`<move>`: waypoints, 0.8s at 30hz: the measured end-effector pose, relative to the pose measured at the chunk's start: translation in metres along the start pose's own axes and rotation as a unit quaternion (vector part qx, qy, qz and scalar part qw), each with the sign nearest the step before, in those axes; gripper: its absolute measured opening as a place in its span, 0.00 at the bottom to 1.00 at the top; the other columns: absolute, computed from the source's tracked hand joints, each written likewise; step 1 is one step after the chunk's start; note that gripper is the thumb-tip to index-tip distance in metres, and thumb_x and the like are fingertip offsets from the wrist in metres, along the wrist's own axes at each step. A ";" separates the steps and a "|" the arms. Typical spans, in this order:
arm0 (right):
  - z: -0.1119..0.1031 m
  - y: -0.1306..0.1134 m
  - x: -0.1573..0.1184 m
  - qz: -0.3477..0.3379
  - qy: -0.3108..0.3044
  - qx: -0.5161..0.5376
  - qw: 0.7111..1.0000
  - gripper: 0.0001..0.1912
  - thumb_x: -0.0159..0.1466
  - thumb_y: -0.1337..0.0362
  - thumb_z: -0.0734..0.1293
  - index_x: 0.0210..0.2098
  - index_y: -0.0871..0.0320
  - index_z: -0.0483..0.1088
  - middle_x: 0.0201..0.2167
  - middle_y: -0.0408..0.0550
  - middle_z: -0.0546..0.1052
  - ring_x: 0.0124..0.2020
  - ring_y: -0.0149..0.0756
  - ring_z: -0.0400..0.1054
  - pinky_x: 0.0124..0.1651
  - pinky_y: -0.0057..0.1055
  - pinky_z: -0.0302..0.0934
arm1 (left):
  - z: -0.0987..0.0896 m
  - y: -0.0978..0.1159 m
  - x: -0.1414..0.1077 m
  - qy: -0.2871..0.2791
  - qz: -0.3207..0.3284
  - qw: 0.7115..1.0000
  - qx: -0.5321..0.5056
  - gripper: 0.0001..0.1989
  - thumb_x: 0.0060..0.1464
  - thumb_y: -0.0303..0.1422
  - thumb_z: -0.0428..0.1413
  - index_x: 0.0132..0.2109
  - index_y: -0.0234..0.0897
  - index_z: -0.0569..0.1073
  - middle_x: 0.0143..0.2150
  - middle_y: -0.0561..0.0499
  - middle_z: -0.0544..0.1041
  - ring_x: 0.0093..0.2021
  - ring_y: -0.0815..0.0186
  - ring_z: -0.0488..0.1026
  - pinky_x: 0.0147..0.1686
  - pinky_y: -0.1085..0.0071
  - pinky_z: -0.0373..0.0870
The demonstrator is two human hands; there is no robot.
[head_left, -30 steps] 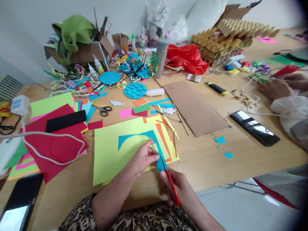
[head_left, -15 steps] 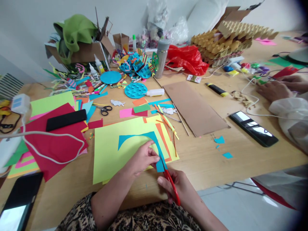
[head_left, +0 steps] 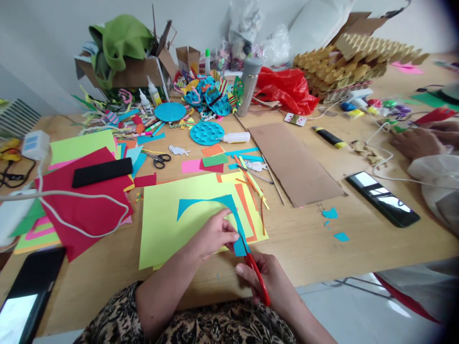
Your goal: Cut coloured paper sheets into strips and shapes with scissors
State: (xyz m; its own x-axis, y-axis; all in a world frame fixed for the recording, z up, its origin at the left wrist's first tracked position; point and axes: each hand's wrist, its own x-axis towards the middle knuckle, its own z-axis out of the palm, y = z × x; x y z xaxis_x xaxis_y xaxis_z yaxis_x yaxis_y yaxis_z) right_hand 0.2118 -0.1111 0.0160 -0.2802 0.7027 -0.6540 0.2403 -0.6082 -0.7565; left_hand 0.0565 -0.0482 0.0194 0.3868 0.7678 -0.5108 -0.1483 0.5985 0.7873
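Observation:
My left hand point(head_left: 219, 235) pinches a curved blue paper offcut point(head_left: 225, 202) near its lower right end. The offcut arches over a stack of yellow-green paper sheets point(head_left: 163, 234). In my right hand point(head_left: 267, 273) is a pair of red-handled scissors point(head_left: 258, 279), whose blades lie on the blue paper just right of my left fingertips. The lower end of the paper hangs beside the blades. Orange paper pieces point(head_left: 247, 210) stick out at the right of the stack.
A brown cardboard sheet point(head_left: 292, 162), a yellow-black cutter point(head_left: 329, 137) and a phone point(head_left: 383, 198) lie to the right. Black scissors point(head_left: 161, 160) and red paper point(head_left: 86, 205) are at left. At far right are a co-worker's hands point(head_left: 418, 141). A steel bottle point(head_left: 248, 88) stands behind.
The camera view has shifted slightly, so the table's things appear a little further right. My hands, the scissors and the blue paper keep almost the same pose.

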 end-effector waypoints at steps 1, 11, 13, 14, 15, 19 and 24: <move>0.000 0.000 0.000 0.001 0.003 0.003 1.000 0.25 0.49 0.44 0.69 0.24 0.60 0.61 0.16 0.37 0.64 0.10 0.23 0.57 0.11 0.21 0.49 | 0.000 -0.001 0.000 0.003 0.001 1.000 -0.004 0.40 0.40 0.27 0.59 0.61 0.28 0.54 0.27 0.56 0.66 0.25 0.71 0.66 0.25 0.71 0.64; 0.002 0.000 0.002 -0.012 0.007 0.008 1.000 0.25 0.51 0.42 0.67 0.25 0.59 0.61 0.15 0.37 0.64 0.10 0.23 0.56 0.12 0.21 0.49 | -0.002 -0.001 0.002 0.036 0.006 0.999 -0.025 0.39 0.41 0.23 0.58 0.61 0.28 0.53 0.29 0.54 0.68 0.27 0.70 0.67 0.26 0.72 0.65; 0.002 0.000 0.001 -0.021 0.005 -0.002 1.000 0.25 0.53 0.42 0.65 0.25 0.59 0.60 0.12 0.36 0.62 0.10 0.24 0.56 0.12 0.21 0.47 | -0.002 -0.002 0.002 0.035 0.002 0.999 -0.018 0.39 0.41 0.23 0.58 0.61 0.27 0.53 0.28 0.55 0.68 0.27 0.70 0.67 0.26 0.72 0.65; 0.002 0.000 0.001 -0.027 0.004 -0.007 1.000 0.24 0.54 0.42 0.65 0.24 0.59 0.60 0.11 0.36 0.61 0.09 0.24 0.56 0.13 0.21 0.46 | -0.002 -0.002 0.002 0.034 0.001 0.999 -0.015 0.39 0.41 0.23 0.58 0.61 0.27 0.52 0.28 0.55 0.68 0.27 0.70 0.67 0.26 0.72 0.65; 0.002 0.000 0.001 -0.034 0.001 -0.011 0.999 0.24 0.55 0.42 0.64 0.24 0.58 0.59 0.10 0.36 0.61 0.09 0.24 0.56 0.13 0.21 0.45 | -0.002 -0.002 0.002 0.032 -0.001 0.999 -0.013 0.39 0.41 0.23 0.58 0.61 0.27 0.52 0.28 0.55 0.68 0.27 0.70 0.67 0.26 0.71 0.65; 0.001 -0.001 0.000 -0.043 -0.009 -0.010 0.999 0.24 0.55 0.42 0.64 0.23 0.58 0.58 0.10 0.37 0.62 0.10 0.25 0.57 0.14 0.21 0.44 | -0.001 -0.004 0.003 0.024 -0.002 1.000 -0.009 0.40 0.41 0.23 0.58 0.61 0.25 0.51 0.27 0.55 0.68 0.26 0.70 0.67 0.25 0.72 0.65; 0.002 -0.002 0.002 -0.029 0.005 0.001 1.000 0.25 0.52 0.41 0.66 0.23 0.58 0.58 0.11 0.36 0.61 0.09 0.25 0.56 0.13 0.21 0.45 | -0.001 -0.003 0.002 0.019 -0.002 1.000 -0.009 0.40 0.41 0.23 0.58 0.61 0.25 0.52 0.27 0.55 0.67 0.26 0.71 0.67 0.26 0.72 0.65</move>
State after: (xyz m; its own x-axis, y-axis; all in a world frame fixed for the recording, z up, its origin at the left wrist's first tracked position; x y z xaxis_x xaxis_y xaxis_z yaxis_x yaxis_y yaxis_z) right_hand 0.2085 -0.1092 0.0167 -0.2840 0.7408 -0.6088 0.2217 -0.5670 -0.7933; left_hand 0.0568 -0.0484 0.0159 0.3533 0.7737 -0.5260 -0.1642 0.6048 0.7793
